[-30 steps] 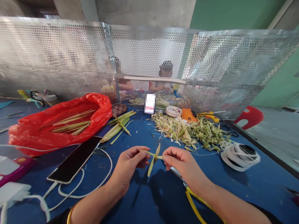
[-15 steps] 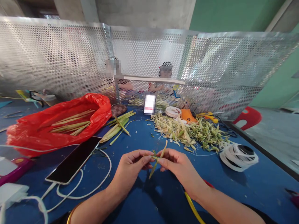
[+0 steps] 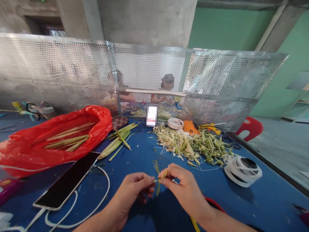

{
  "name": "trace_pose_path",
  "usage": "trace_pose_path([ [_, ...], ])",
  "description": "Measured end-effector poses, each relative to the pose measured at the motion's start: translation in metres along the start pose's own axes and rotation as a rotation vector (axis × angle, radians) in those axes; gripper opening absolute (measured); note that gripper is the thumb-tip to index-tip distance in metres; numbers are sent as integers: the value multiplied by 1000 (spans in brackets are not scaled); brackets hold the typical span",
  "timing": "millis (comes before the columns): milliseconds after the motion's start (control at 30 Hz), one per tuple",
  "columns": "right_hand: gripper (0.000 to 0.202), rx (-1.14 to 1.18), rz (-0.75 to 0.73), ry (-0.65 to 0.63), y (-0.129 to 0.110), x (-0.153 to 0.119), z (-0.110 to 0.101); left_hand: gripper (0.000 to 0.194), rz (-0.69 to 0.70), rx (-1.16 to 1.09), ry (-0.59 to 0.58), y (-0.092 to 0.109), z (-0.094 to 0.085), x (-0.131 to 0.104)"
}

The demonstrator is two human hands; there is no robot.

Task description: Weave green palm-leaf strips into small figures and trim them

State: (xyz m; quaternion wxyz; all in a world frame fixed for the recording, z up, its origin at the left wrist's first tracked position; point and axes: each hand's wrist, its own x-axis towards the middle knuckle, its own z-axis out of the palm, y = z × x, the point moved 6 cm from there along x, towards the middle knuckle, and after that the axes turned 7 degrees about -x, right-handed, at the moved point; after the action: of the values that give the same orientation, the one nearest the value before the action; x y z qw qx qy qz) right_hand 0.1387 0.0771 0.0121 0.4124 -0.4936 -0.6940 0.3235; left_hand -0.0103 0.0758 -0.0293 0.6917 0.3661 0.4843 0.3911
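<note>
Over the blue table [image 3: 135, 161], my two hands meet at a small greenish-yellow piece of leaf strips [image 3: 158, 190]. Thin stalks fan upward from it, and one narrow end hangs below. My left hand [image 3: 138, 185] pinches a thin end between thumb and forefinger, its other fingers curled beneath. My right hand [image 3: 181, 182] is closed on the folded part, thumb against the fingers. The fingertips partly hide where the strips cross. Behind my hands lies a heap of plant scraps [image 3: 190, 143], pale on the left and greener on the right.
Long dry strips lie in a red plastic bag [image 3: 96, 112], with more leaf strips [image 3: 116, 145] beside it. A cabled phone [image 3: 67, 180] is at left. A spool of white tape [image 3: 242, 172] stands at right. A perforated metal screen [image 3: 149, 61] separates people opposite.
The view has tilted upward, so things sit lower. The leaf piece has turned, its thin stalks now pointing up. My left fingertips have shifted to its thin end.
</note>
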Motion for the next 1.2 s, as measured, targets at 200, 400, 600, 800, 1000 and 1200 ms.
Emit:
trace_pose_path([
  [200, 10, -39, 16, 0, 4, 1, 2, 34, 110, 117, 29, 0, -8, 10],
  [400, 13, -117, 24, -36, 5, 3, 4, 38, 168, 230, -11, 0, -10, 17],
  [600, 14, -170, 8, -48, 5, 2, 3, 47, 133, 292, -20, -6, -10, 20],
  [800, 13, -189, 10, -42, 4, 4, -1, 38, 163, 281, -4, 1, -7, 15],
  [1000, 12, -197, 6, -20, 7, 8, -6, 26, 174, 268, 67, 4, -10, 13],
  [1200, 13, -166, -24, -10, 6, 8, -10, 34, 60, 110, 61, 1, -8, 10],
])
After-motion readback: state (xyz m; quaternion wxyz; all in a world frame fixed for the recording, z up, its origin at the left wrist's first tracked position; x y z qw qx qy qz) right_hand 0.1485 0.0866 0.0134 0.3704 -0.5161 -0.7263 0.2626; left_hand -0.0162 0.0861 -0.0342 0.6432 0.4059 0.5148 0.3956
